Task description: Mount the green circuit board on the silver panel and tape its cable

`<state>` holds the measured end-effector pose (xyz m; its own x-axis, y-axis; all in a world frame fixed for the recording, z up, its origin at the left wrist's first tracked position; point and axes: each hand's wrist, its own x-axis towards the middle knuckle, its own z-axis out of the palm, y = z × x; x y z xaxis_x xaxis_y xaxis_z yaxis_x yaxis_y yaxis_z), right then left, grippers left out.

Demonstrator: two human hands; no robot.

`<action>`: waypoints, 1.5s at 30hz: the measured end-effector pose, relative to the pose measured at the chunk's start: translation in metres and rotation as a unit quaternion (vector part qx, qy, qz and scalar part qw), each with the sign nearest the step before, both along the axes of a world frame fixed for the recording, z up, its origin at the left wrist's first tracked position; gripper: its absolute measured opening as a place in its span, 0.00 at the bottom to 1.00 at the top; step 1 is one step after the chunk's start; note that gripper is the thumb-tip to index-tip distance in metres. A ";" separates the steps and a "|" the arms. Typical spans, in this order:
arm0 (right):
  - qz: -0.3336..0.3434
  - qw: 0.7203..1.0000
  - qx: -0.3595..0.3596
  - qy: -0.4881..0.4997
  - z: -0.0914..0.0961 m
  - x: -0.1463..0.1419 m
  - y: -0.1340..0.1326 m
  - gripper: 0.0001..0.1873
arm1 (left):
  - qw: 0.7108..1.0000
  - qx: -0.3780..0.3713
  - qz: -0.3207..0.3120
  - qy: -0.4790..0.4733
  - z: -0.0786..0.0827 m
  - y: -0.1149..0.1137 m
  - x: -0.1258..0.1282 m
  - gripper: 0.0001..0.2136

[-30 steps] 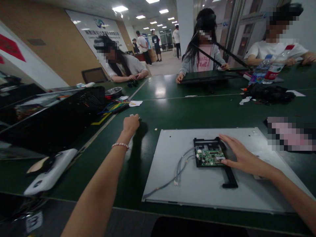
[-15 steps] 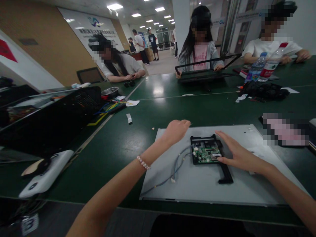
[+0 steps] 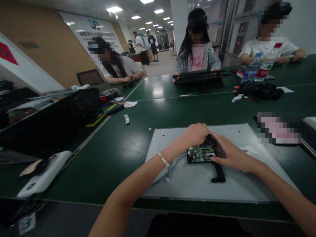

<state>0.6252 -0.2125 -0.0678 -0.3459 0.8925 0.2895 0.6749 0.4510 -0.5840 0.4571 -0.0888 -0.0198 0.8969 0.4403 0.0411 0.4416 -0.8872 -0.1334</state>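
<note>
- Forearms reach in from the near edge and meet over a grey metal panel (image 3: 222, 189) that lies flat on the green table (image 3: 118, 148).
- The left hand (image 3: 196, 134), with a bead bracelet (image 3: 163, 159) on its wrist, is knuckles-up and curled closed. Its fingers are bent down at the far left corner of a green circuit board (image 3: 198, 154).
- The right hand (image 3: 228, 153) comes in from the right, palm down and open. Its fingers stretch leftward over a black plastic bracket (image 3: 218, 172), and the thumb tip touches the board's right edge.
- The circuit board sits in the bracket near the middle of the panel, between the two hands.
- A thin blue and white cable (image 3: 172, 166) runs from the board's left side toward the near edge of the panel, passing under the left wrist.
- The far part of the bracket and the board's far edge are hidden by both hands. Whether the left fingers pinch anything cannot be told.
- The board's components are too small to make out.
- A small white piece (image 3: 126, 119) stands on the table, left of and beyond the panel, well apart from the hands.
- At the far side a co-worker's hands (image 3: 212, 69) hold a dark flat panel (image 3: 199, 77), and two water bottles (image 3: 265, 65) stand to the right.
- A pixelated patch (image 3: 277, 131) covers something on the right, and the near left is dark clutter.
</note>
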 end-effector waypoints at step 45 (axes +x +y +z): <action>-0.026 0.999 -0.015 -0.036 0.003 -0.003 -0.003 0.47 | 0.995 -0.046 -0.007 -0.083 -0.016 -0.005 -0.019 0.11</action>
